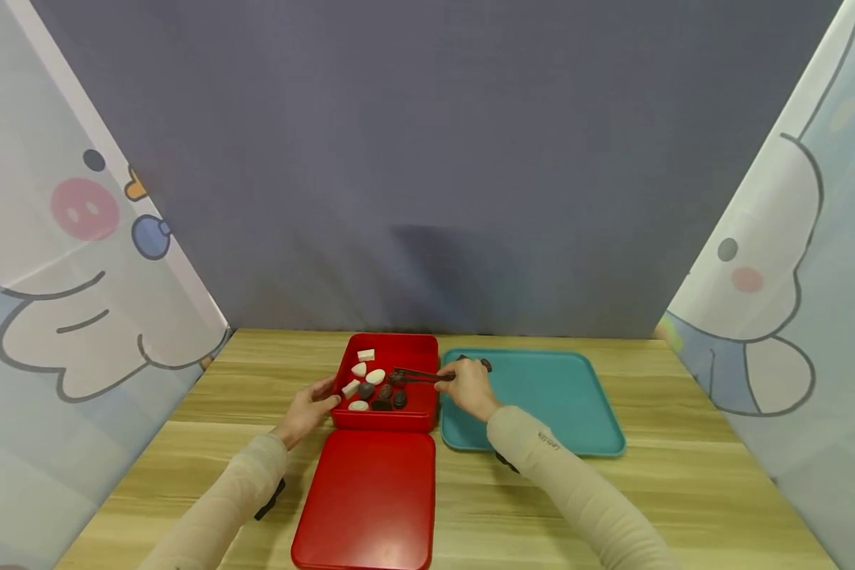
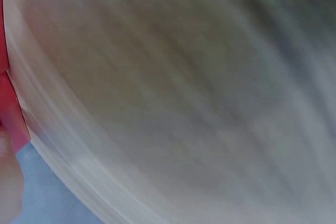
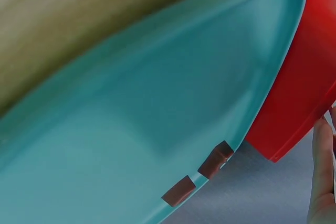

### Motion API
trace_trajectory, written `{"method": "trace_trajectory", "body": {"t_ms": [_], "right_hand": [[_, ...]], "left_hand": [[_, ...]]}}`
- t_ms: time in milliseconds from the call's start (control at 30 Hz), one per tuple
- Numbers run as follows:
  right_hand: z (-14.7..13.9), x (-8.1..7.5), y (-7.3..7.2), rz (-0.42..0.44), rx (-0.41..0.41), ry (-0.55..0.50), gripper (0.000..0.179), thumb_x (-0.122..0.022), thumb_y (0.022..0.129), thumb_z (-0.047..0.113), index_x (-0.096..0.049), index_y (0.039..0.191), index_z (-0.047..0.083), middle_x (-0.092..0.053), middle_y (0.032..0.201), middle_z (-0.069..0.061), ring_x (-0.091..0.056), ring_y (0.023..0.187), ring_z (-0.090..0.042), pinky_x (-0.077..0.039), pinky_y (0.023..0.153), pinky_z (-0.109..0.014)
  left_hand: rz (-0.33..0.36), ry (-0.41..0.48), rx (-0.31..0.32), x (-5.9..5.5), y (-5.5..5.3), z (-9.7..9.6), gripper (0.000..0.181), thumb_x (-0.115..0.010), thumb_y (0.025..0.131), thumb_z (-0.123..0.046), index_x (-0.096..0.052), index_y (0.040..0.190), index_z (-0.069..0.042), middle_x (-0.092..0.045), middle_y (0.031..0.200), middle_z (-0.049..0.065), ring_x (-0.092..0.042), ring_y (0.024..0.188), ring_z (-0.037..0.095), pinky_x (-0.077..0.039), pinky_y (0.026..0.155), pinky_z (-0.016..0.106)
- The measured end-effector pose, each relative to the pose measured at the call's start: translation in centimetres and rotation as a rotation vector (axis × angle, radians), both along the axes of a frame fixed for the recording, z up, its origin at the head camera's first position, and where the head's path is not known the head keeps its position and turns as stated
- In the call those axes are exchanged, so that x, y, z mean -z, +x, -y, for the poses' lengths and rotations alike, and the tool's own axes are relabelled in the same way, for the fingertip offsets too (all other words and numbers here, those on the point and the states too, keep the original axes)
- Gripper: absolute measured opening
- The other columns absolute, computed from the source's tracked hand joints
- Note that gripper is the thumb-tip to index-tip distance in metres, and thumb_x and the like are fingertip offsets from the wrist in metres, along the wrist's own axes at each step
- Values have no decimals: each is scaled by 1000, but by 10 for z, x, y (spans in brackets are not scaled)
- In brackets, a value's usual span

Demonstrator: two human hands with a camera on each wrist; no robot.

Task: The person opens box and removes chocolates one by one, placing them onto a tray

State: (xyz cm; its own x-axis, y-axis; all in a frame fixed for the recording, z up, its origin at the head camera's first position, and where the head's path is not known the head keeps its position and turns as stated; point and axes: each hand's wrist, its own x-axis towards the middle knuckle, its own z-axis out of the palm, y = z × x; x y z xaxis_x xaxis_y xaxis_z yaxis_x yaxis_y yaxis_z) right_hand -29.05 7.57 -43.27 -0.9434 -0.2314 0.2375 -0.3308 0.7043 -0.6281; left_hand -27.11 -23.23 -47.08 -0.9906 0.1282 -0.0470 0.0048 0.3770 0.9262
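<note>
My right hand [image 1: 470, 388] holds dark tongs [image 1: 420, 376] over the right side of a red box [image 1: 420, 348]. Their tips are at a dark brown piece [image 1: 397, 379] inside the box. At the box's left wall, my left hand [image 1: 306, 412] grips the edge, its thumb by the rim. White pieces [image 1: 375, 377] and dark brown pieces [image 1: 381, 404] of several shapes lie in the box's left and middle. On the teal tray [image 1: 549, 396], brown blocks [image 3: 215, 160] sit along one edge; in the head view my right hand partly covers them.
A red lid [image 1: 366, 499] lies flat in front of the box. The tray stands right beside the box on the wooden table [image 1: 684, 459]. A grey cloth wall [image 1: 435, 158] rises behind, with printed curtains [image 1: 100, 317] at both sides.
</note>
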Motion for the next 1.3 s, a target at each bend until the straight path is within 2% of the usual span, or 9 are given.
{"method": "trace_trajectory", "body": {"t_ms": [133, 300, 433, 533, 833, 900, 1100, 1200, 1300], "right_hand": [[-1, -1, 2, 19, 11, -55, 16, -73, 77, 15, -74, 92, 10, -71, 83, -5, -53, 53, -10, -43, 51, -24], [-3, -4, 2, -12, 32, -61, 14, -75, 76, 17, -75, 89, 11, -71, 84, -3, -56, 62, -11, -44, 61, -25], [-7, -8, 3, 13, 44, -87, 13, -75, 76, 18, -75, 87, 12, -71, 85, -4, -56, 59, -10, -45, 51, -24], [-11, -11, 5, 41, 48, -115, 13, -74, 76, 18, -75, 88, 11, -71, 85, -4, -53, 55, -10, -41, 47, -23], [-22, -22, 10, 58, 79, -166, 17, -75, 76, 18, -75, 90, 9, -70, 94, -7, -56, 59, -11, -41, 48, -24], [-25, -24, 11, 59, 83, -168, 17, -75, 76, 18, -75, 90, 10, -71, 91, -6, -54, 54, -12, -39, 46, -24], [-35, -30, 11, 20, 89, -160, 18, -74, 76, 17, -75, 92, 9, -72, 85, -7, -53, 48, -14, -32, 41, -22], [-41, -35, 11, -6, 93, -157, 18, -74, 77, 17, -74, 93, 9, -71, 85, -7, -55, 51, -11, -35, 42, -22], [-47, -40, 12, -13, 86, -165, 20, -73, 78, 17, -74, 95, 8, -71, 82, -7, -47, 44, -12, -33, 41, -23]], "left_hand": [[0, 2, -3, 2, -1, 1, 54, -51, 93, -13, -31, 142, -2, -36, 142, 23, -36, 130, 36, -36, 103, 48], [2, 14, -10, 4, -1, 1, 53, -51, 93, -11, -31, 142, -1, -36, 142, 23, -36, 130, 36, -36, 103, 48], [4, 16, -5, 4, 0, 1, 54, -50, 93, -11, -30, 143, -1, -36, 142, 23, -36, 130, 36, -36, 102, 47], [-3, 10, 2, 4, 1, 1, 54, -50, 94, -11, -29, 143, -1, -35, 142, 23, -36, 130, 36, -37, 102, 47], [0, 13, 0, 3, 0, 2, 54, -49, 94, -11, -29, 143, -1, -36, 142, 23, -37, 129, 36, -37, 102, 47], [-1, 15, 2, 3, 0, 2, 54, -50, 94, -11, -30, 143, -1, -36, 142, 23, -37, 130, 36, -37, 102, 47], [-1, 16, 5, 3, 0, 1, 54, -50, 94, -11, -30, 143, -2, -35, 142, 22, -36, 130, 36, -36, 103, 47], [-2, 16, 9, 2, 0, 0, 53, -50, 94, -10, -30, 143, -2, -35, 142, 23, -36, 130, 36, -37, 102, 47], [0, 19, 13, 2, -1, 1, 53, -50, 94, -10, -30, 143, -2, -35, 143, 22, -36, 130, 36, -37, 102, 47]]}}
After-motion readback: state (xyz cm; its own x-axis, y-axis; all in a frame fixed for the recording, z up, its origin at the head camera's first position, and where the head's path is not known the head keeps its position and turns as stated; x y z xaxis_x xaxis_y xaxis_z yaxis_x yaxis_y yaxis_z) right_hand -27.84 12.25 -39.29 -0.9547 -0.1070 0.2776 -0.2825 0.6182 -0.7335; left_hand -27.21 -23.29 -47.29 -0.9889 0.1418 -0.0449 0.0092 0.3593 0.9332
